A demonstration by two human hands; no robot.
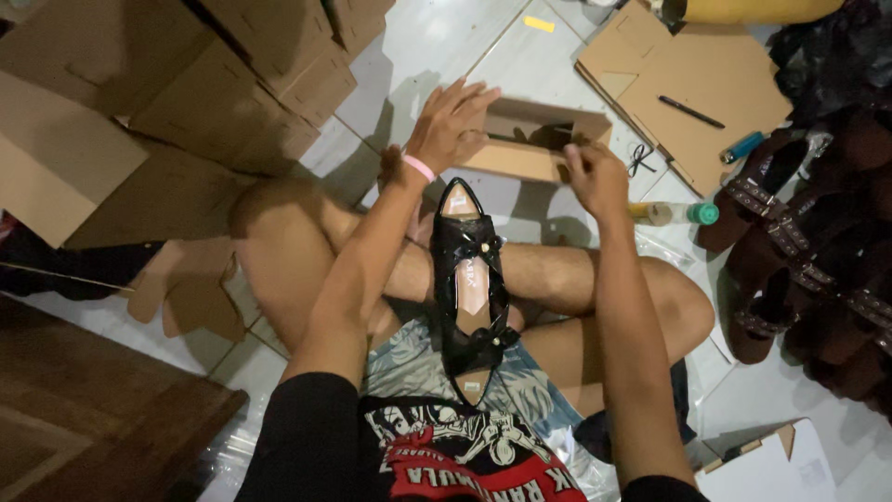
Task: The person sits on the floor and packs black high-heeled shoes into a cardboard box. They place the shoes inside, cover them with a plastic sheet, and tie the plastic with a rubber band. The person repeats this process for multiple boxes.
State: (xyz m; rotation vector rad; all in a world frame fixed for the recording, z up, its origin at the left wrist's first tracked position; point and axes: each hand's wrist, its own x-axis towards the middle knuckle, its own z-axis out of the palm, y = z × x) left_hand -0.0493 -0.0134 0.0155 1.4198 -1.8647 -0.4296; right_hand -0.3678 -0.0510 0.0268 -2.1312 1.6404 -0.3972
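1. Left hand [452, 125] – fingers spread, palm down on the near-left wall of the open cardboard box [531, 139]; pink band at the wrist.
2. Right hand [595, 177] – fingers drawn together, seemingly pinching something small at the box's right end (too small to tell what).
3. Box sitting on the tiled floor [446, 37], just beyond the crossed legs; probably light and thin-walled, likely to buckle if squeezed – best gripped at the corners.
4. Pair of black glossy shoes [471, 284] lying on the lap, toe to heel, between the forearms; stiff soles, slick uppers, so best held by the sole edges.
5. Far left: stacked cartons [232, 84]. Right: flat cardboard [697, 74], pen [691, 112], bottle [674, 214], dark sandals [799, 232]. Open room only on the tiles straight beyond the box.
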